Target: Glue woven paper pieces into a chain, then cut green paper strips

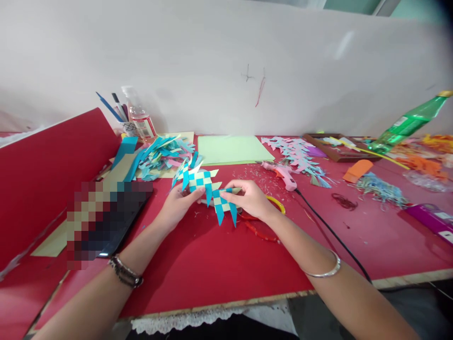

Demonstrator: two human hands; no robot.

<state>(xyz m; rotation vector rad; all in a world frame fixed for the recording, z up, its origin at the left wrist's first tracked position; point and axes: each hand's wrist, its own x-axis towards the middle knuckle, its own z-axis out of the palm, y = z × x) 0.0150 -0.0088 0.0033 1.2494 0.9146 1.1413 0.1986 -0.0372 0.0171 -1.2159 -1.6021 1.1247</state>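
A woven paper piece (198,180), chequered in blue and cream with pointed strip ends, is raised over the red tabletop. My left hand (179,204) pinches its left section between thumb and fingers. At the right, my right hand (250,198) is closed on a smaller chequered section (222,202), whose two blue points hang down. I cannot tell whether the two sections are joined. Scissors with yellow and red handles (279,204) lie under and behind my right hand, their blades mostly hidden.
Loose blue, cream and pink strips (164,156) are heaped behind my left hand. A pink glue gun (283,174) trails a black cord. Green paper sheets (233,148), a pink woven chain (295,153), a dark tablet-like device (132,222) and a green bottle (406,123) surround the work.
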